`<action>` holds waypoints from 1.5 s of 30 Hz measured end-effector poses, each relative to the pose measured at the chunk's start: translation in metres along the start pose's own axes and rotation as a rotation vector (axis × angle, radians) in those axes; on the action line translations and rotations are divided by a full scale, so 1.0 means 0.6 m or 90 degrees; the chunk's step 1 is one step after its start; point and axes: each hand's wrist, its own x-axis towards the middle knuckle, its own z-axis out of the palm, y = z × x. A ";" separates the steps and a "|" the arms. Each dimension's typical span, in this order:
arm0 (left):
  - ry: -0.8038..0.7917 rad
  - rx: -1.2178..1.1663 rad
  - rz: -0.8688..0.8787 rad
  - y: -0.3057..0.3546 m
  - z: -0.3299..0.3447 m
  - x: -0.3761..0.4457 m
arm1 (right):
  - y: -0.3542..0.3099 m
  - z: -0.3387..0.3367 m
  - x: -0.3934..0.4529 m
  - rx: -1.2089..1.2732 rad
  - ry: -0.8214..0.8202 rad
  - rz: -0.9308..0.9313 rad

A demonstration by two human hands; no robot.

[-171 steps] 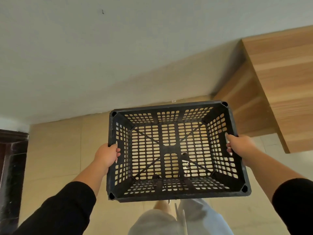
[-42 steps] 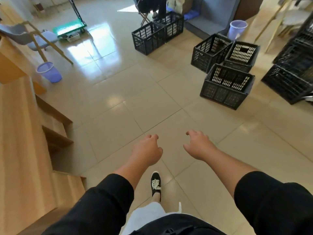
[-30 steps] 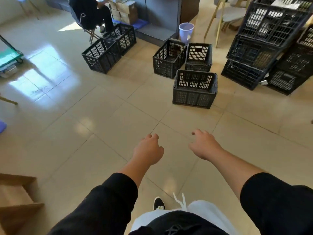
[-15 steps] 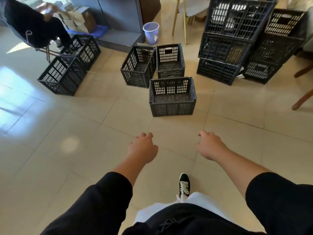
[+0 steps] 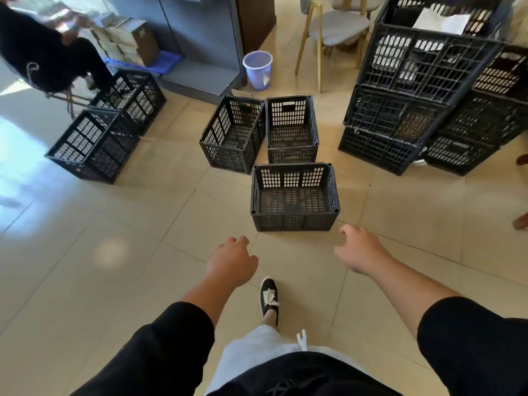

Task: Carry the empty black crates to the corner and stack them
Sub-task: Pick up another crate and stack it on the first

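Both the left hand (image 5: 232,260) and right hand (image 5: 360,248) hang empty near unlabelled crate (image 5: 294,197).

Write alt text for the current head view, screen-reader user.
Both bare hands, left hand and right hand, reach empty toward the nearest black crate on the tiled floor. More black crates stand behind it, some stacked at right.

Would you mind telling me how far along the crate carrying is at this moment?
Nothing shows as stacked in the corner from here. In hand: nothing; the left hand and right hand are empty, reaching toward the nearest crate, which looks empty on the floor. Left: that one, the two crates behind it and the pair at left.
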 end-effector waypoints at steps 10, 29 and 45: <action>-0.032 0.033 0.054 0.046 -0.169 0.244 | -0.091 -0.082 0.181 0.102 0.014 0.089; -0.090 -0.059 -0.058 0.220 -0.254 0.602 | -0.071 -0.251 0.619 0.126 -0.060 0.114; -0.148 -0.229 -0.195 0.128 -0.106 0.921 | -0.057 -0.121 0.898 0.163 -0.075 0.219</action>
